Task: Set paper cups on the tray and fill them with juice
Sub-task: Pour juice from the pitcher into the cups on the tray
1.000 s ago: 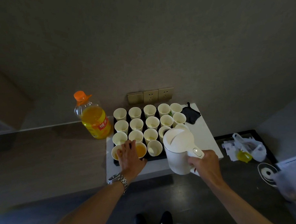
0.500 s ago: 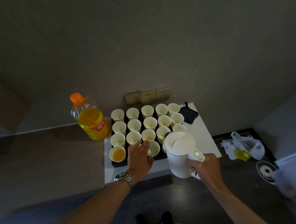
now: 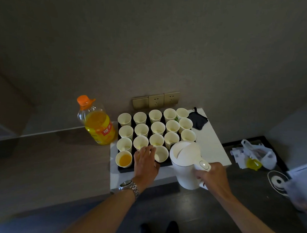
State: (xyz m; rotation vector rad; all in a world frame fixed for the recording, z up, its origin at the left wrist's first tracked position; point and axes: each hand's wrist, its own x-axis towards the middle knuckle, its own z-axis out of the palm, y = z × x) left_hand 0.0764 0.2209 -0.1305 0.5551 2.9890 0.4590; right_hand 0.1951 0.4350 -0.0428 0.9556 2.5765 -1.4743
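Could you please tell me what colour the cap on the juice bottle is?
Orange: the cap on the juice bottle shows clearly in the head view.

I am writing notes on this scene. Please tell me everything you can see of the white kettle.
The white kettle looks like smooth matte plastic, with a round body, a closed lid and a handle bearing a small oval button. It stands upright, at the near right corner of the tray of paper cups, hiding part of that corner. The right hand grips its handle. Whether its base rests on something or is lifted cannot be told.
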